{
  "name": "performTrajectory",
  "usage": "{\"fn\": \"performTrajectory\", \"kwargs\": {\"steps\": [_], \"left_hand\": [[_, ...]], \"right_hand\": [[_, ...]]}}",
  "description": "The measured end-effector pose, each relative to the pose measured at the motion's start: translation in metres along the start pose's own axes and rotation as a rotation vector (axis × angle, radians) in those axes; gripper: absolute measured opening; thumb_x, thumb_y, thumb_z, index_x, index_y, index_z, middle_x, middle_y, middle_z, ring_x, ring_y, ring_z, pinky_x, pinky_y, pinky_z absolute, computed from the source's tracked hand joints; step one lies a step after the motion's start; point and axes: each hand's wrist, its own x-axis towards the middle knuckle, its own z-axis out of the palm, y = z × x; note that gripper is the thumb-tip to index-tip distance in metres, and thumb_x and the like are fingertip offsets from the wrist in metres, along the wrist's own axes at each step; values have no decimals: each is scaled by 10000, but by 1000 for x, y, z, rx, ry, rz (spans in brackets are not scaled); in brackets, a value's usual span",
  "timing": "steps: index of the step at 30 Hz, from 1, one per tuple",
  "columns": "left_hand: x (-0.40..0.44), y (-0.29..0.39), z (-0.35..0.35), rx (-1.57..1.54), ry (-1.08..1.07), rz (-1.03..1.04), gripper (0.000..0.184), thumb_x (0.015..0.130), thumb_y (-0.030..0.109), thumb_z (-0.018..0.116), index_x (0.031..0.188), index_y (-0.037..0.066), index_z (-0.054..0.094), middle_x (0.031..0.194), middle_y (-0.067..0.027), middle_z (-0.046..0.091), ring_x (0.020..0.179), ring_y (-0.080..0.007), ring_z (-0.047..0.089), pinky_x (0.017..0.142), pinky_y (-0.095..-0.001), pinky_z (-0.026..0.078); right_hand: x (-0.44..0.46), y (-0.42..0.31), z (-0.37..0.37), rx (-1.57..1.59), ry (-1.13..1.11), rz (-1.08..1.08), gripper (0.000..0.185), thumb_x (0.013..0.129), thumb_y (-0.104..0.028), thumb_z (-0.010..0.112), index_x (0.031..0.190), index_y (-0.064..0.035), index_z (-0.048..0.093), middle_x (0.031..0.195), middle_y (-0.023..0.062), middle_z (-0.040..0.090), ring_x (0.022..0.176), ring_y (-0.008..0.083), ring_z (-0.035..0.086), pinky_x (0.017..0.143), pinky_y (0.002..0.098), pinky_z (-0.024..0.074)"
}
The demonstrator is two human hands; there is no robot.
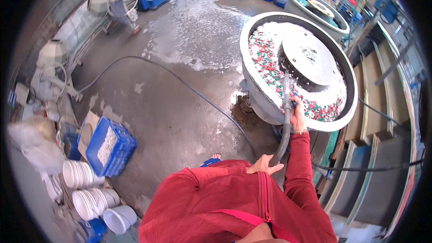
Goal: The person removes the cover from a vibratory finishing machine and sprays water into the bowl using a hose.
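Note:
A thick dark hose (284, 138) runs upward from my body to the rim of a large round tub (252, 78). Low on the hose, near my jacket, my left hand (264, 165) is closed around it. My right hand (297, 116) grips the hose farther up, beside a blue valve handle (294, 100). From the end, a stream of water (286, 81) falls into the tub. Small red, green and white pieces (265, 58) lie inside with white foam (274, 29), around a raised round centre (310, 56). My right fingers are partly hidden.
A second round tub (344, 28) stands behind the first. A thin hose (180, 87) crosses the wet floor (157, 121). At left are a blue crate (128, 146) of white pieces and white buckets (81, 173). Wooden-framed bays (382, 171) line the right.

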Motion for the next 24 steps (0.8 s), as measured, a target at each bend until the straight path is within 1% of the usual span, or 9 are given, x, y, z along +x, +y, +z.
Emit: {"fn": "performTrajectory", "kwargs": {"steps": [1, 4, 8, 9, 14, 15, 18, 19, 24], "left_hand": [[-2, -1, 2, 5, 0, 26, 230, 789, 204, 619, 688, 45, 487, 573, 17, 442, 557, -70, 409, 505, -267, 356], [-5, -15, 1, 34, -63, -81, 295, 784, 237, 612, 896, -30, 550, 610, -64, 512, 592, -124, 448, 571, -313, 405], [-10, -6, -9, 107, 11, -62, 242, 777, 208, 619, 831, -16, 546, 598, -56, 513, 589, -107, 458, 568, -297, 409], [-13, 0, -13, 95, 26, -89, 230, 773, 201, 623, 813, -11, 544, 595, -53, 513, 589, -100, 459, 565, -293, 409], [-18, -7, -29, 20, 132, -84, 178, 755, 152, 637, 717, 18, 527, 538, -28, 493, 506, -89, 461, 480, -272, 389], [-18, -16, -33, 95, 131, -12, 176, 758, 140, 631, 694, 21, 519, 507, -31, 485, 456, -103, 458, 439, -279, 373], [-21, -29, -46, 2, 108, -29, 174, 768, 139, 626, 682, 30, 522, 498, -26, 494, 440, -104, 462, 424, -277, 362], [-24, -16, -47, -91, 122, -85, 171, 788, 100, 599, 663, 29, 505, 488, -21, 491, 416, -100, 442, 408, -265, 353], [-24, -6, -55, -343, 117, -70, 156, 804, 23, 556, 689, 36, 451, 459, -10, 420, 368, -85, 377, 388, -255, 353]], "right_hand": [[-3, 0, -3, -6, 3, 4, 487, 733, -212, 534, 1190, -99, 409, 827, 101, 505, 595, 262, 550, 435, 336, 451], [-6, 3, -11, 3, 37, 24, 458, 739, -221, 540, 1159, -90, 416, 821, 102, 504, 589, 269, 549, 429, 336, 453], [6, 15, -9, -31, 27, 55, 350, 749, -282, 550, 1022, -88, 450, 835, 105, 478, 632, 281, 541, 448, 365, 456], [9, 15, 0, -48, -46, 57, 274, 753, -279, 543, 936, -91, 466, 785, 89, 490, 629, 278, 544, 451, 365, 460], [16, 12, 55, -148, -105, -5, 248, 735, -242, 550, 887, -57, 485, 718, 74, 504, 573, 222, 553, 445, 366, 474], [15, 9, 64, -154, -103, -1, 235, 728, -231, 549, 880, -63, 489, 707, 71, 502, 569, 219, 553, 434, 370, 472], [-1, 1, 98, -220, -65, -118, 249, 682, -213, 575, 869, -77, 482, 710, 54, 476, 547, 192, 530, 444, 379, 487], [3, 2, 102, -256, -57, -146, 242, 707, -204, 559, 879, -77, 445, 704, 49, 471, 562, 190, 540, 376, 356, 464], [8, 13, 107, -236, -11, -148, 187, 687, -185, 557, 798, -77, 452, 630, 47, 453, 457, 161, 485, 342, 325, 438]]}}
